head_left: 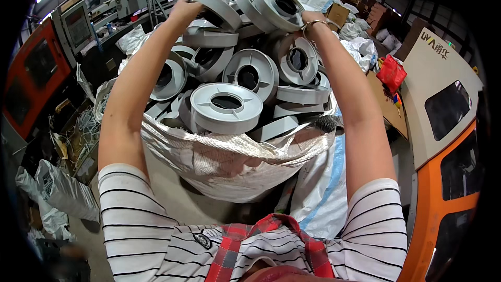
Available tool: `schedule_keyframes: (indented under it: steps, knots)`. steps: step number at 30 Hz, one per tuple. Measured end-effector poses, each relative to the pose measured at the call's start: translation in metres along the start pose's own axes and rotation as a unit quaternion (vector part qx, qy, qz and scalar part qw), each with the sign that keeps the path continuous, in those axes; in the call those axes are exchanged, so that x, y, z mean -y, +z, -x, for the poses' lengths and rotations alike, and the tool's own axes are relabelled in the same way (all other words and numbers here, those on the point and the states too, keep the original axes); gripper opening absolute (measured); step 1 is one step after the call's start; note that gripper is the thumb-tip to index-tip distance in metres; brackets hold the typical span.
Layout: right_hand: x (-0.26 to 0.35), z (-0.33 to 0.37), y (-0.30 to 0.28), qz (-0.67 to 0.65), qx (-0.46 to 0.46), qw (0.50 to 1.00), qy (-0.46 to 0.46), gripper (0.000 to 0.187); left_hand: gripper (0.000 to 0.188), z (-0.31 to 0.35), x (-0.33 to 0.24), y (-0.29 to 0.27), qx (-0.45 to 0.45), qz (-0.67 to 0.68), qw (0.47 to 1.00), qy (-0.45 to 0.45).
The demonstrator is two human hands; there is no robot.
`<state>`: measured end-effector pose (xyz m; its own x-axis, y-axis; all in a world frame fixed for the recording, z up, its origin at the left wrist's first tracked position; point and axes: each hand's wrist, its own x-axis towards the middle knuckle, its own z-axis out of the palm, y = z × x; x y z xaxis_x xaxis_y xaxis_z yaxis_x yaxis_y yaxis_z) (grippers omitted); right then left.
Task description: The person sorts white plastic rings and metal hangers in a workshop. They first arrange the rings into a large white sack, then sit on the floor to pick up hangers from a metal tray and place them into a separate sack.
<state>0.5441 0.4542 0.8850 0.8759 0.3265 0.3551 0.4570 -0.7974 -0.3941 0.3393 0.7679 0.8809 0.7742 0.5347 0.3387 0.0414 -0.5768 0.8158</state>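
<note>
Both my arms reach forward over a big white woven sack [229,164] heaped with grey round plastic parts, each with a central hole and ribs. My left hand [186,11] grips the edge of a tilted grey plastic ring [222,11] at the top left of the heap. At the top right, my right hand [314,19] is closed on the rim of another grey plastic ring [279,8]; its fingers are partly hidden. A further ring leans against that one on its left. Nearest to me, a grey flanged ring [226,107] lies hole-up on the pile.
An orange machine with a beige panel [443,94] stands close on the right, near a red bag [391,74]. To the left are a red-orange machine [36,73], a box of wire-like pieces [86,136] and white sacks [65,190]. More sacks lie behind the heap.
</note>
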Motion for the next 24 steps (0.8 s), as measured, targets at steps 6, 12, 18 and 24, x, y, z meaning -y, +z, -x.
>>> schedule_keyframes:
  steps: [6, 12, 18, 24]
  knots:
    - [0.03, 0.044, 0.002, -0.233, -0.054, 0.97, 0.05, 0.05, 0.053, 0.021, 0.072, -0.015, -0.279, 0.042, 0.935, 0.213]
    - [0.023, 0.069, 0.005, -0.333, -0.089, 0.937, 0.065, 0.049, 0.046, 0.072, 0.071, -0.018, -0.149, 0.141, 0.977, 0.051]
    - [0.026, -0.039, 0.022, -0.457, 0.068, 0.879, -0.117, 0.057, 0.056, 0.068, 0.077, 0.011, -0.078, 0.083, 0.977, 0.181]
    - [0.046, -0.018, 0.022, -0.125, -0.212, 0.948, -0.203, 0.026, 0.066, 0.078, 0.091, -0.003, -0.18, -0.029, 0.957, 0.228]
